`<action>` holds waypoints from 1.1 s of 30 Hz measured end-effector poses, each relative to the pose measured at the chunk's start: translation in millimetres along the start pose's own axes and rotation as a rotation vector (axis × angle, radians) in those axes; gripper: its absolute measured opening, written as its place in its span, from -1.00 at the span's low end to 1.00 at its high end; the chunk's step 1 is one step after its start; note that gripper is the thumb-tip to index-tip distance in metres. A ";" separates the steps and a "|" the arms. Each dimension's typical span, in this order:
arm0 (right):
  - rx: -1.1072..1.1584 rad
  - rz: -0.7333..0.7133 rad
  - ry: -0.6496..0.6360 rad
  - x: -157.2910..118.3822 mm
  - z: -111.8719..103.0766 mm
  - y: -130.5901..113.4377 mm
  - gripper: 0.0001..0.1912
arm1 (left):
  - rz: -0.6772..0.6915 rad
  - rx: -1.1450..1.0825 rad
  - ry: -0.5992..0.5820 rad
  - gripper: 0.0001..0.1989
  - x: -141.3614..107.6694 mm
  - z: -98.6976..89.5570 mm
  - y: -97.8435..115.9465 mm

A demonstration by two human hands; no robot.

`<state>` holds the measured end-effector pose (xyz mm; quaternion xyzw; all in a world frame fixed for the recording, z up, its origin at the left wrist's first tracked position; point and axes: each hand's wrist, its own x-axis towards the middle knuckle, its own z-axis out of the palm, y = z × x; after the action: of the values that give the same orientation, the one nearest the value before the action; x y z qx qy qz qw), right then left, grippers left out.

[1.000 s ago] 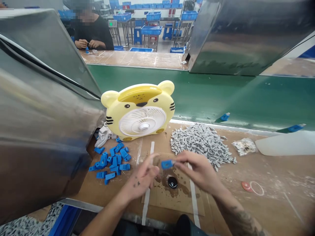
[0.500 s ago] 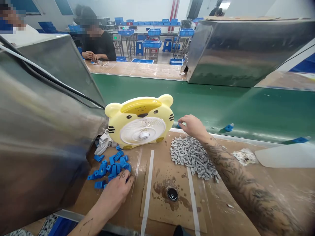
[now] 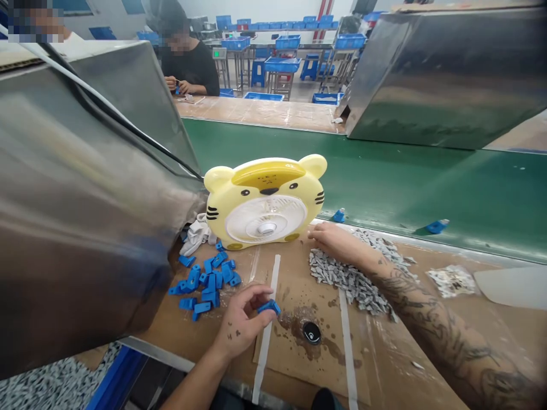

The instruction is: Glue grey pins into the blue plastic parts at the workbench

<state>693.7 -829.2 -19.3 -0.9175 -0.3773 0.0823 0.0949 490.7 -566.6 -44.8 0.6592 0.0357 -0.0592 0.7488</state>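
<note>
Brown worktop (image 3: 397,364) fronts a green belt (image 3: 384,179). On it stand a yellow animal-faced fan (image 3: 271,191) and a grey heap (image 3: 342,279). Over the heap, the right hand (image 3: 335,240) curls its fingers; whether they grip anything, I cannot tell. Left-hand (image 3: 243,316) fingers grip a small, blocky, plain-blue part (image 3: 270,308) near the tape (image 3: 267,347).

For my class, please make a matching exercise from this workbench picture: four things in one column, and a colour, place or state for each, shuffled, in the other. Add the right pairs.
Things
1. Fan
2. Grey pieces
3. Left hand
4. Black round object

Descriptions
A. Between two white tape strips
B. Holding a blue piece
C. Yellow, with an animal face
D. Heaped, partly hidden by the right forearm

Right pairs: 1-C, 2-D, 3-B, 4-A
</note>
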 end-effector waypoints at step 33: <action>0.637 0.099 0.482 -157.9 51.4 -137.5 -0.83 | -0.087 0.093 -0.278 -0.63 -25.5 2.1 4.7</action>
<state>478.4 -839.4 -24.0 -0.8522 -0.2554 -0.0181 0.4563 466.1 -567.0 -36.6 0.6765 -0.0425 -0.1836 0.7119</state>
